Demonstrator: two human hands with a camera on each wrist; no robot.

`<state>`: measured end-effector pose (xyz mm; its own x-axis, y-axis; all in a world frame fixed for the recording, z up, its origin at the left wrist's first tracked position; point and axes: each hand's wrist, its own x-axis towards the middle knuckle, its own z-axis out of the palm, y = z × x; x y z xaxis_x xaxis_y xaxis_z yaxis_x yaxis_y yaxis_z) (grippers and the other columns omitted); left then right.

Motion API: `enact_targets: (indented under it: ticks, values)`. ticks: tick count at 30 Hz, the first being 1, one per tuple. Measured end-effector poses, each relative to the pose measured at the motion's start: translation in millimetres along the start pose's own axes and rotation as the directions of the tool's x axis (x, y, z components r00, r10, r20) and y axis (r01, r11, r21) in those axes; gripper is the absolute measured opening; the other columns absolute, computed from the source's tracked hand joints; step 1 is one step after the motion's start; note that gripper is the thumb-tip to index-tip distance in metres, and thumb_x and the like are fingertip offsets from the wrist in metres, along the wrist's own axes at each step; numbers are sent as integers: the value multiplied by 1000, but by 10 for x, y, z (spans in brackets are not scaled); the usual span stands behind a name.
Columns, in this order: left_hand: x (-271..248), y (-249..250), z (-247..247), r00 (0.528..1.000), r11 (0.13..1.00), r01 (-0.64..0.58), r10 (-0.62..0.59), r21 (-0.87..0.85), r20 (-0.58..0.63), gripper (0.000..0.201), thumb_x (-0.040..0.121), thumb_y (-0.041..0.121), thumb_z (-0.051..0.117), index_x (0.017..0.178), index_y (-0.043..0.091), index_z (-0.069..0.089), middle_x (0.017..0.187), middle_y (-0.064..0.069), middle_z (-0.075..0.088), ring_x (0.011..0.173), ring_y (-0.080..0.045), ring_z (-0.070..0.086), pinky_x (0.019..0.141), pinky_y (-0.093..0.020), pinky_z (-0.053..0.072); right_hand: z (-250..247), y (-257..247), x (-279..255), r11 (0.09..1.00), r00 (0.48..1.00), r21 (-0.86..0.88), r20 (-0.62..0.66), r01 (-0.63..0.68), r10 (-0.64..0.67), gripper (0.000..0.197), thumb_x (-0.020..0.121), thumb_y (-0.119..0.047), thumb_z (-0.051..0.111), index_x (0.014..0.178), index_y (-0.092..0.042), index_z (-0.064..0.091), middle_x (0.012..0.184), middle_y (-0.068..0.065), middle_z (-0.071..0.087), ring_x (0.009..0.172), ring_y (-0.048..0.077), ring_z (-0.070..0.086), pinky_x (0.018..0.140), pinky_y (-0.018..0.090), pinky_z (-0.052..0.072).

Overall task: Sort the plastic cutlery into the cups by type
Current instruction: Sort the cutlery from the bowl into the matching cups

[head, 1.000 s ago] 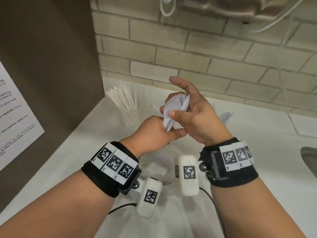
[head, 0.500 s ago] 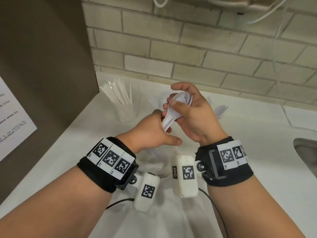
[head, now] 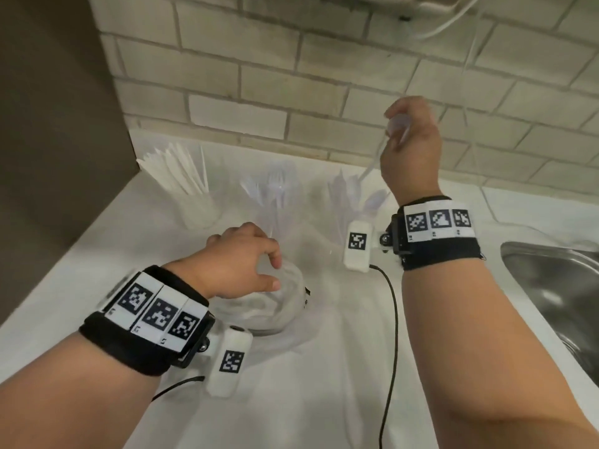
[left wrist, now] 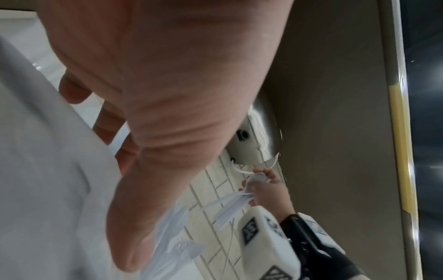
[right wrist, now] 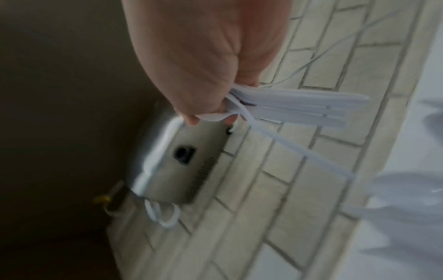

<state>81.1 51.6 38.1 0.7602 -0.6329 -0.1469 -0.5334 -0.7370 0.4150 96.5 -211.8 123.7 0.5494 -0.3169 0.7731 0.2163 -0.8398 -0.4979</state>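
Observation:
My right hand [head: 409, 137] is raised near the brick wall and grips a bunch of white plastic spoons [head: 398, 125] by their bowls. Their handles [right wrist: 299, 106] hang down toward the right clear cup [head: 355, 202], which holds more spoons. The middle cup [head: 275, 196] holds forks and the left cup [head: 194, 192] holds knives. My left hand [head: 259, 264] is low over a crumpled white plastic bag [head: 282, 306], fingers loosely curled, with nothing plainly held. The left wrist view shows my palm [left wrist: 167, 94] beside the bag.
The white counter [head: 324, 400] runs to a steel sink [head: 551, 286] at the right. A brown panel [head: 58, 124] walls off the left. A metal box with white cords [right wrist: 175, 161] hangs on the brick wall above. Black cables trail from both wrist cameras.
Both hands were together at the spoon bunch. My right hand has now lifted the spoons up and to the right, and my left hand has let go and dropped to the bag.

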Motion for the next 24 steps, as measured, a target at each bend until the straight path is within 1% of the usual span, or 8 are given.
enact_targets:
  ticks: [3, 7, 11, 15, 18, 20, 22, 24]
  values:
    - [11, -10, 29, 1000, 1000, 5, -5, -3, -3, 23, 78, 53, 67, 97, 43, 59, 127, 14, 40, 124, -13, 37, 106, -36, 25, 131, 135, -89, 995, 989, -55, 124, 88, -81, 45, 71, 18, 32, 100, -2, 61, 94, 10, 50, 81, 12, 51, 71, -2, 34]
    - [2, -65, 37, 1000, 999, 15, -15, -30, 2, 19, 79, 54, 66, 94, 43, 59, 126, 14, 41, 123, -12, 37, 106, -36, 26, 276, 250, -150, 985, 963, -68, 228, 160, -141, 44, 73, 20, 35, 100, -2, 62, 97, 12, 53, 85, 10, 50, 74, -3, 33]
    - [14, -105, 67, 1000, 996, 14, -14, -84, 3, 19, 79, 53, 67, 93, 42, 61, 124, 15, 42, 122, -11, 38, 109, -39, 29, 416, 268, -192, 992, 946, -32, 307, 118, -103, 40, 75, 17, 36, 101, -2, 61, 96, 5, 48, 80, 12, 50, 72, -1, 35]
    - [18, -126, 82, 1000, 995, 16, -16, -99, 2, 21, 79, 52, 67, 95, 41, 60, 124, 15, 42, 122, -11, 39, 109, -39, 30, 536, 402, -279, 987, 925, -71, 345, -143, 159, 24, 87, 5, 38, 101, -2, 56, 105, 15, 54, 83, 20, 51, 68, 16, 33]
    - [25, -140, 99, 1000, 994, 15, -16, -111, -5, 21, 79, 52, 67, 95, 41, 60, 122, 15, 42, 122, -12, 39, 109, -40, 30, 611, 566, -338, 905, 824, -184, 375, -383, 425, 20, 90, -6, 43, 105, 1, 53, 110, 18, 58, 84, 23, 52, 63, 23, 37]
    - [25, -136, 110, 1000, 993, 19, -19, -114, -4, 20, 79, 51, 67, 95, 41, 59, 122, 15, 42, 122, -11, 39, 109, -40, 31, 642, 590, -359, 870, 778, -230, 388, -437, 494, 24, 91, -15, 49, 106, 2, 54, 105, 16, 60, 86, 25, 56, 63, 26, 42]
    - [23, -129, 114, 1000, 993, 18, -19, -114, -3, 20, 80, 51, 67, 95, 41, 59, 122, 16, 42, 122, -11, 39, 109, -39, 30, 648, 572, -355, 887, 811, -281, 370, -368, 453, 27, 91, -18, 50, 106, 3, 57, 109, 17, 60, 99, 31, 56, 82, 35, 46]
    - [19, -132, 108, 1000, 992, 17, -18, -122, -4, 20, 80, 51, 67, 95, 41, 59, 122, 16, 42, 121, -10, 39, 109, -40, 30, 622, 530, -344, 917, 886, -306, 303, -257, 350, 26, 93, -13, 46, 110, 0, 59, 116, 19, 56, 108, 34, 52, 94, 38, 41]
